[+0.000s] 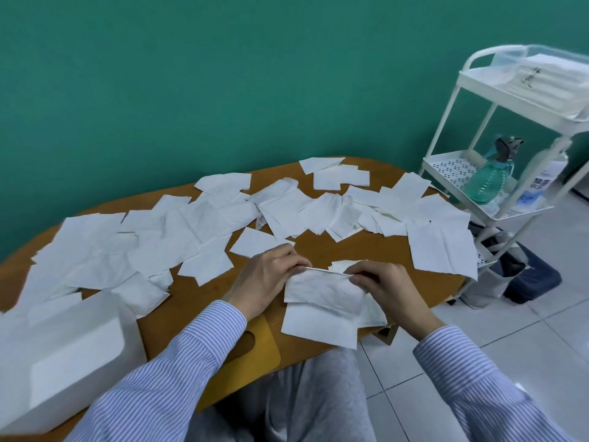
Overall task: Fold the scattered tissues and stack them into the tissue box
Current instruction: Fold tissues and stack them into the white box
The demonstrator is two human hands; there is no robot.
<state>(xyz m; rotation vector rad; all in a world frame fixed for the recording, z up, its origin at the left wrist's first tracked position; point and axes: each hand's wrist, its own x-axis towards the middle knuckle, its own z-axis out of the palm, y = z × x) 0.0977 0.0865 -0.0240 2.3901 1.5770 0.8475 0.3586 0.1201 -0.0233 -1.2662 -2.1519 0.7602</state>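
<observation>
A tissue point(322, 290) is pinched at its top edge by the left hand point(266, 282) and right hand point(387, 288), just right of the tissue box point(63, 355) on the bench point(197, 301). Edges probably should be lined up before it's creased, or it'll be stacked crooked.

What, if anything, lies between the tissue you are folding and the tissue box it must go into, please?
Nothing visible blocks it. The tissue, pinched by left hand and right hand, has only bare table and the left sleeve before the tissue box.
</observation>
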